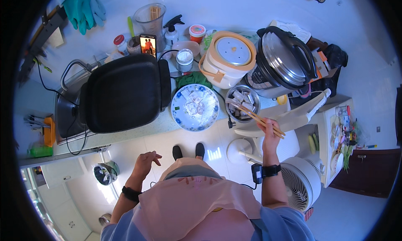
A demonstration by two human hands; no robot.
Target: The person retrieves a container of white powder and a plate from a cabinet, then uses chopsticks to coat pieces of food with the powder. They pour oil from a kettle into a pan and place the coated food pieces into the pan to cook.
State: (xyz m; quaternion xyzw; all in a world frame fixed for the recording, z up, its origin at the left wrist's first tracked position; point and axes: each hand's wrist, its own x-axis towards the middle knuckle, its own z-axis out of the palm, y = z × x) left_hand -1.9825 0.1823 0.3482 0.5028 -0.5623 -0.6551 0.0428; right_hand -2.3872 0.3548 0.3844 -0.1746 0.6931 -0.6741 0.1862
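My right hand (270,134) holds a pair of wooden chopsticks (256,117), whose tips are at the cut pieces in a round metal bowl (258,99). Those pale grey pieces look like fish (245,98). Left of the bowl, a blue-flowered white plate (177,115) carries several pieces coated in white powder (194,104), with loose powder beside them. My left hand (147,162) is held over the floor near my body, fingers loosely bent, with nothing in it. A glass jar of white powder (184,59) stands behind the plate.
A black electric pan (124,93) rests at the counter's left, partly over the sink (62,115). Behind the bowl are a small cream cooker (220,74) and a large pressure cooker (267,81). A plug (231,123) hangs over the counter edge. A fan (301,184) stands at right.
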